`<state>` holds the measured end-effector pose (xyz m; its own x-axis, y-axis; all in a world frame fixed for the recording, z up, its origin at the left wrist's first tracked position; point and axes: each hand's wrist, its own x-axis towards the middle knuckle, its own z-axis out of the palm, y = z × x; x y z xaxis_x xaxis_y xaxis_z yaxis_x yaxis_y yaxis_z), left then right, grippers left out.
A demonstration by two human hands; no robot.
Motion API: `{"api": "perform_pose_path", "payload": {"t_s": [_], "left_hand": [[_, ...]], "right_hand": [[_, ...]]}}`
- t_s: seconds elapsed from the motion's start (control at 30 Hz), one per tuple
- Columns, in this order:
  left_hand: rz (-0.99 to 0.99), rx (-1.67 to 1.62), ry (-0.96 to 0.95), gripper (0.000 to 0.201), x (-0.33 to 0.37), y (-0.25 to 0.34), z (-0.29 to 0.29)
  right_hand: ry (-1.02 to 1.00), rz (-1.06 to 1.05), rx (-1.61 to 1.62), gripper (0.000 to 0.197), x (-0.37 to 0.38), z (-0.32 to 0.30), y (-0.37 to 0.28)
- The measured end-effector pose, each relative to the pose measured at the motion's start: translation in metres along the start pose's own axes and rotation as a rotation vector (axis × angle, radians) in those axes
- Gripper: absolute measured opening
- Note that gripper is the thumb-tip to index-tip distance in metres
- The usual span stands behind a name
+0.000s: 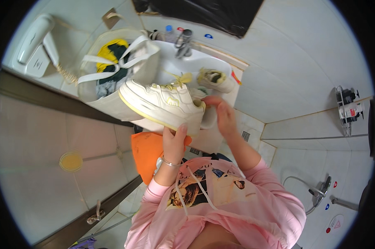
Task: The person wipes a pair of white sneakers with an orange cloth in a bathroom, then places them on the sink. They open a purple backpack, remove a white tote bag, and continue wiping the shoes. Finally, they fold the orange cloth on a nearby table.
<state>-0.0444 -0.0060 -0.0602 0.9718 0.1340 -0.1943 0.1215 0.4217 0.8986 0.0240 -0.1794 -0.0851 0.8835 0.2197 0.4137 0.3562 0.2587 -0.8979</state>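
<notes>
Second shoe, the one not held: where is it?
Head view, upper half, right of centre: the second shoe sits at the right side of the sink, above the right hand in the picture.

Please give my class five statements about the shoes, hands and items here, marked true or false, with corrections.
1. The left hand holds a pale shoe. True.
2. The right hand grips a hair dryer. False: the right hand is at the shoe's heel end.
3. The hair dryer is on the wall. True.
4. The second shoe is in the bag. False: the second shoe sits at the washbasin's right side.
5. The bag has white straps. True.
</notes>
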Motion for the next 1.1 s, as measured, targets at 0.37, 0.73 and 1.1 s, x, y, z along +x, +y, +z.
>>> {"api": "perform_pose_path", "payload": {"t_s": [0.37, 0.73, 1.1], "left_hand": [[-0.044, 0.165, 0.076, 0.041, 0.032, -0.103, 0.149], [-0.089, 0.240, -0.045, 0.037, 0.040, -0.148, 0.209], [-0.107, 0.341, -0.129, 0.043, 0.037, -0.188, 0.275]], "right_hand": [[0.549, 0.187, 0.411, 0.021, -0.030, -0.103, 0.046], [0.674, 0.225, 0.340, 0.030, -0.061, -0.191, 0.057], [0.958, 0.150, 0.407, 0.037, -0.080, -0.234, 0.024]]}}
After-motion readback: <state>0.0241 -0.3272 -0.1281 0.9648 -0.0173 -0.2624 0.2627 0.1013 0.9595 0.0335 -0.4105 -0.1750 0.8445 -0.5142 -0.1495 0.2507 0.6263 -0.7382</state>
